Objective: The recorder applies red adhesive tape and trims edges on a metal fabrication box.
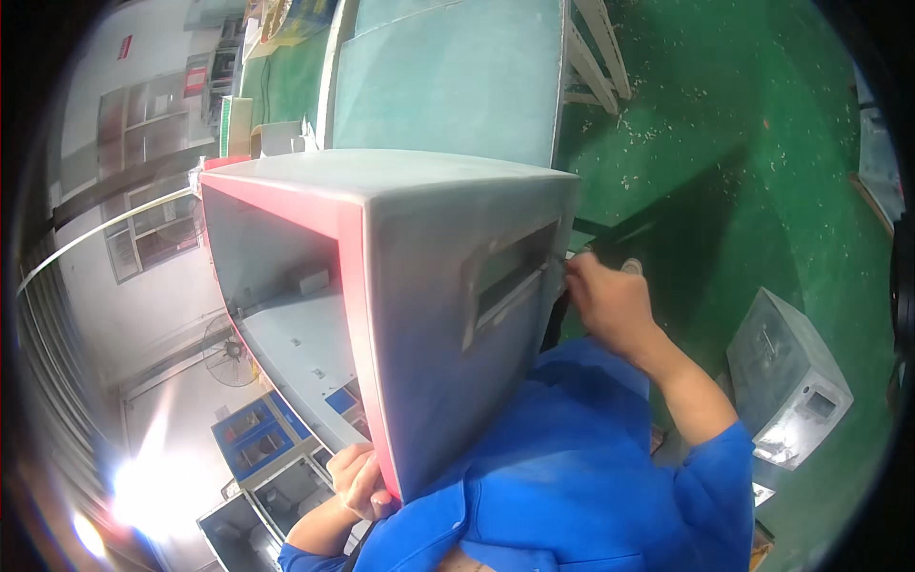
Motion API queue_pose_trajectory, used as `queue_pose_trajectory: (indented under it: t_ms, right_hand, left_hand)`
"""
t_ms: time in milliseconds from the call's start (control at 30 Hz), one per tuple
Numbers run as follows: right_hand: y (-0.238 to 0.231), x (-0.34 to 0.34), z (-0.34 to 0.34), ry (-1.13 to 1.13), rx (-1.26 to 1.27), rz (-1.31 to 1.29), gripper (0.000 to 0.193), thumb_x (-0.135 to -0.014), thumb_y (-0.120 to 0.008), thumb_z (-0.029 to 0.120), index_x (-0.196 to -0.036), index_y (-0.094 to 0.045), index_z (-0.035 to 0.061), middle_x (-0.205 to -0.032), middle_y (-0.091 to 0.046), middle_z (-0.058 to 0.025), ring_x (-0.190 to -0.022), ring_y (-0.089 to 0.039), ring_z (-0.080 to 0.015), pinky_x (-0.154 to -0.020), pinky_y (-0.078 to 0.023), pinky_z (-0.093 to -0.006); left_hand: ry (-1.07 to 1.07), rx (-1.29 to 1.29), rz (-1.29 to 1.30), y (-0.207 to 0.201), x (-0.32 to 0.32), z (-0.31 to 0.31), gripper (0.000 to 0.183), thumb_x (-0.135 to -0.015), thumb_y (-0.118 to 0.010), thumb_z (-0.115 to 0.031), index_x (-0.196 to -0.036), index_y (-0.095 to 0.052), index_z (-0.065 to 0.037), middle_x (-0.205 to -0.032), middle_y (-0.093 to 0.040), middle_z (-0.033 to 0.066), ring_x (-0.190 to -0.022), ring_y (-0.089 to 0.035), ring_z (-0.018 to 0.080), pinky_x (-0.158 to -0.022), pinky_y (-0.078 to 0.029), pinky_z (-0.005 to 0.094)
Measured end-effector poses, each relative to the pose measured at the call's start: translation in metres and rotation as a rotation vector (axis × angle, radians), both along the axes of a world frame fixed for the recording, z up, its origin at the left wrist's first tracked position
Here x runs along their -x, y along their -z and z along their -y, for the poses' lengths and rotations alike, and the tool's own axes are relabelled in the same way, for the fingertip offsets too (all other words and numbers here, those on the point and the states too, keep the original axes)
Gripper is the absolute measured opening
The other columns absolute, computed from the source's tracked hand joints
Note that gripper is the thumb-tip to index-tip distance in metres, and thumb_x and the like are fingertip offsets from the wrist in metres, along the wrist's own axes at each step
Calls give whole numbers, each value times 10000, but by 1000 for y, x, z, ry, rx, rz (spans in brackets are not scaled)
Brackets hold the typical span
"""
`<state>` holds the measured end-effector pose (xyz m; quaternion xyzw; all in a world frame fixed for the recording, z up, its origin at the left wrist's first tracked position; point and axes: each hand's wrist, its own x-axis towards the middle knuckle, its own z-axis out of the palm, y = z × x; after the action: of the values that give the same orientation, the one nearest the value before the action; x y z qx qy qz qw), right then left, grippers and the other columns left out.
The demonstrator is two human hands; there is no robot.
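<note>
A large grey metal cabinet [448, 353] is tilted up in front of my body, its open front framed by a pink-red rim [351, 286]. The side facing me has a rectangular cut-out [515, 276]. My left hand [360, 480] is closed around the rim's lower corner, fingers curled over the edge. At the cabinet's right edge, beside the cut-out, my right hand [615, 303] is closed with its fingertips bent together. What those fingertips hold, if anything, is too small to make out. Inside the cabinet a small block-like part [309, 279] sits against the wall.
Beyond the cabinet stands a table with a pale grey-green top [448, 86] and white legs [599, 57]. A smaller grey metal box [791, 377] rests on the green floor [705, 124] at right. Open grey boxes [238, 529] and a fan [229, 350] are at left.
</note>
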<state>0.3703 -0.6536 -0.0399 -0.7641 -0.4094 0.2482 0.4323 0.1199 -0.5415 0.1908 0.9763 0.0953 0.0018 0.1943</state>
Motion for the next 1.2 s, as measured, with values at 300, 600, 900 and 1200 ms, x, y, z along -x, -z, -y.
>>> queue_pose_trajectory:
  t_ms: [300, 600, 900, 1200]
  right_hand:
    - [-103, 43, -7, 182, -645, -806, 218, -810, -540, -3, -1022, -485, -4, -1004, -549, -146, -914, -551, -237, -787, -443, -314]
    - [-121, 4, -25, 377, -836, -1526, 240, -924, -437, 258, -898, -523, 36, -856, -553, -63, -830, -544, -167, -810, -441, -316]
    - [-108, 31, -16, 288, -873, -1368, 246, -926, -443, 272, -931, -549, 50, -968, -560, -51, -863, -523, -119, -760, -421, -245]
    - [-96, 18, -3, 277, -646, -946, 224, -918, -455, 268, -913, -538, 60, -863, -618, -77, -656, -611, -187, -538, -485, -293]
  left_hand:
    - [26, -59, 130, 1, -4, 2, 472, -901, -396, -313, -1095, -481, 109, -684, -593, 168, -509, -546, 234, -434, -412, 314]
    - [63, -116, 248, 4, 0, 4, 514, -914, -391, -351, -1116, -482, 112, -681, -592, 144, -478, -499, 192, -421, -392, 280]
    - [47, -87, 287, 7, 10, 6, 526, -917, -368, -373, -1134, -485, 92, -698, -602, 131, -516, -522, 202, -440, -404, 283]
    - [52, -109, 338, 9, 11, 8, 514, -915, -371, -366, -1152, -478, 78, -719, -611, 127, -542, -539, 210, -462, -413, 290]
